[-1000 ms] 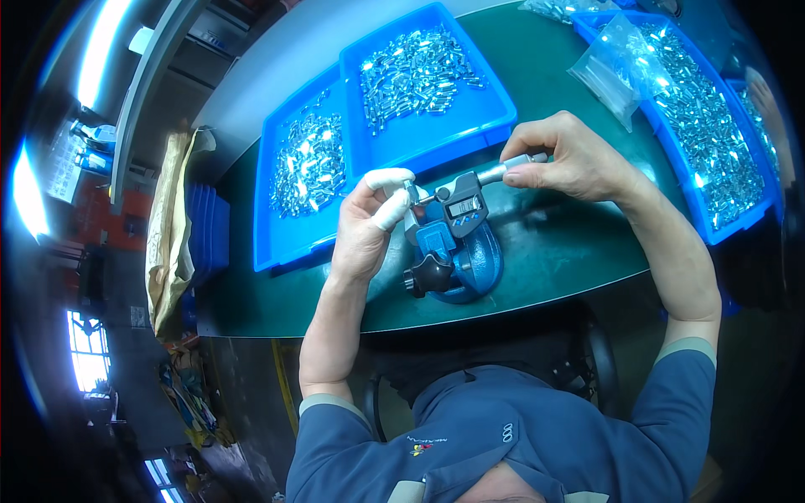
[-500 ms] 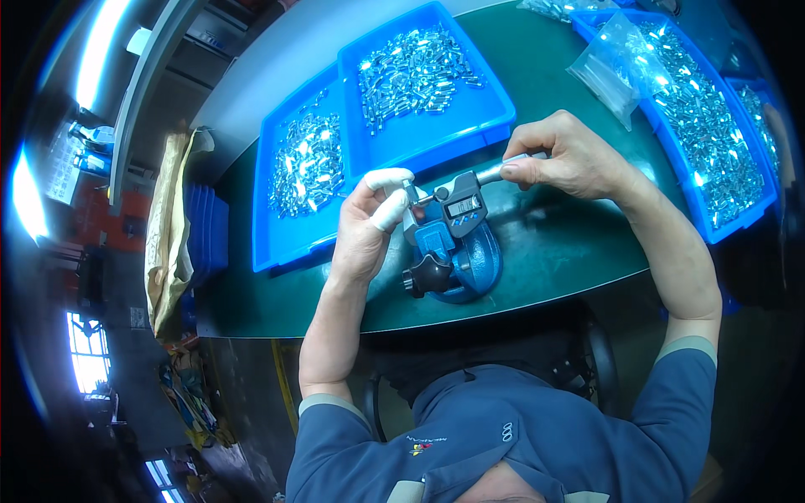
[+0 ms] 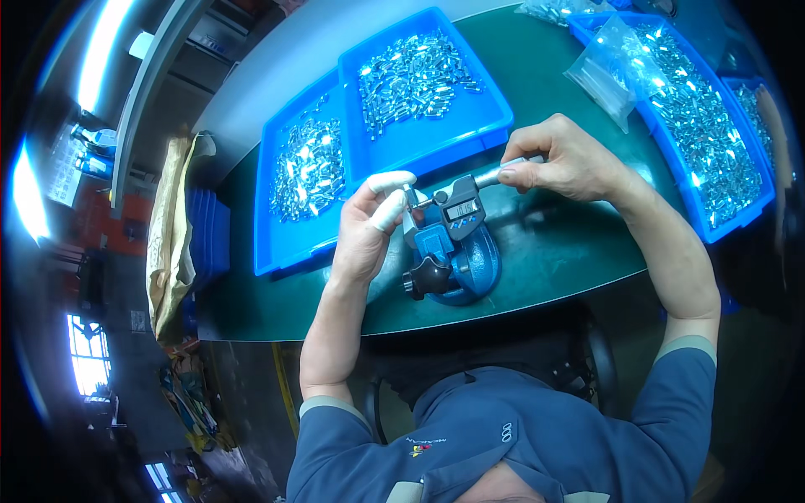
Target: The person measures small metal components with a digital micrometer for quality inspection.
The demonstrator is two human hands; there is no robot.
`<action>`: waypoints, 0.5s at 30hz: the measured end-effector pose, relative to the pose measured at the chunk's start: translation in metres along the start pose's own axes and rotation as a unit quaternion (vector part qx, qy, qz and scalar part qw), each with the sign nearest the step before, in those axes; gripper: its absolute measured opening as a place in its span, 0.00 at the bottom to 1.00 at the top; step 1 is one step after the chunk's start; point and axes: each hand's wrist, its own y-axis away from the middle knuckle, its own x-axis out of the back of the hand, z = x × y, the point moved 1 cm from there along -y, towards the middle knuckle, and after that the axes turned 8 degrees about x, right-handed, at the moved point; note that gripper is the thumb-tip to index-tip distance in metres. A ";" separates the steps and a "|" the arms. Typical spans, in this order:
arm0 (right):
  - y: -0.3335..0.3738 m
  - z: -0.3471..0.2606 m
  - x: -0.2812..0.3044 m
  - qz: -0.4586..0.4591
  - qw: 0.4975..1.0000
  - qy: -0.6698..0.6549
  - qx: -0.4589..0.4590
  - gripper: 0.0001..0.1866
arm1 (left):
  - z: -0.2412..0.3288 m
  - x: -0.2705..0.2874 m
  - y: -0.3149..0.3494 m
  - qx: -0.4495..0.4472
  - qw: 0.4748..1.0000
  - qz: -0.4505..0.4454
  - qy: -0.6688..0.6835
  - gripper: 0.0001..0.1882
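A digital micrometer (image 3: 463, 201) is clamped in a blue stand (image 3: 480, 261) with a black knob, near the table's front edge. My left hand (image 3: 365, 222), with white covers on thumb and forefinger, pinches a small shiny metal piece (image 3: 411, 196) at the micrometer's measuring gap. The fingertips partly hide the piece, and I cannot tell whether both measuring faces touch it. My right hand (image 3: 566, 159) grips the end of the micrometer's thimble (image 3: 488, 177) between thumb and curled fingers. Digits show on the display.
Two blue trays (image 3: 495, 126) with many small metal pieces lie beyond my left hand. Another full blue tray (image 3: 759, 201) stands at the right, a clear plastic bag (image 3: 605, 84) over its edge. Brown paper (image 3: 168, 239) and stacked blue bins (image 3: 210, 235) are at the left.
The display's digits read more plainly now. My right fingers have shifted slightly on the thimble, while my left hand keeps its pinch at the gap.
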 end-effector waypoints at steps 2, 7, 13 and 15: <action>0.001 0.001 0.001 -0.001 1.000 0.004 -0.001 0.19 | 0.001 -0.001 0.000 -0.001 1.000 -0.003 0.001 0.14; 0.001 -0.001 0.001 -0.004 1.000 0.008 0.000 0.19 | 0.003 -0.001 0.001 0.001 1.000 -0.011 -0.006 0.13; 0.002 0.001 0.001 0.008 0.999 0.025 0.023 0.18 | 0.004 -0.003 0.000 -0.019 1.000 0.011 -0.016 0.13; 0.002 0.000 0.001 0.013 0.999 0.025 0.034 0.18 | 0.005 -0.001 -0.001 -0.045 0.998 0.018 -0.031 0.13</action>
